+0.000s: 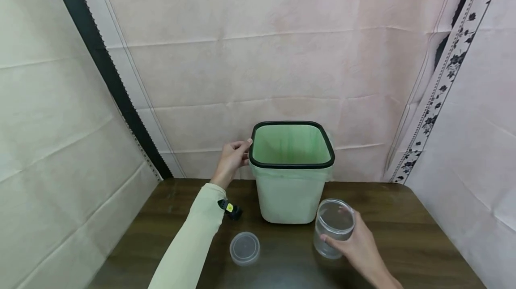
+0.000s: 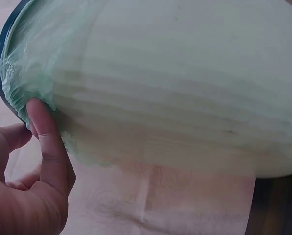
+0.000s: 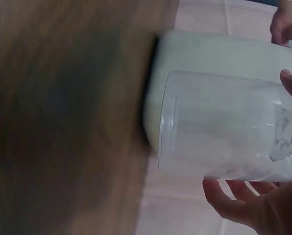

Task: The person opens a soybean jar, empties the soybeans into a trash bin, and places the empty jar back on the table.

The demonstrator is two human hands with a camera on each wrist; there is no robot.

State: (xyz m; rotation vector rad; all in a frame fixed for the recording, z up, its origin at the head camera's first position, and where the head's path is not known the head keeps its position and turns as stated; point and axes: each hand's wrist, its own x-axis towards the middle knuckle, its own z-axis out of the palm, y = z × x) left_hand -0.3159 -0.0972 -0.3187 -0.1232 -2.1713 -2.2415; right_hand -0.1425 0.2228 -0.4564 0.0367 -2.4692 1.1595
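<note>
A pale green trash bin (image 1: 292,195) with a black rim stands upright on the table. A thin green plastic bag (image 2: 31,63) lines it and folds over the rim. My left hand (image 1: 234,157) pinches the bin's rim and bag edge at the left side, thumb and index finger meeting there in the left wrist view. My right hand (image 1: 359,244) grips a clear plastic jar (image 3: 219,127) from the side, in front of the bin's right corner. The jar is see-through, with a torn label scrap on its wall; whether its base touches the table I cannot tell.
A round translucent lid (image 1: 244,248) lies on the dark wooden table (image 1: 383,208), left of the jar. Pale cloth sheets (image 1: 250,65) hang behind and on both sides of the table. A small black device (image 1: 230,208) is strapped to the left wrist.
</note>
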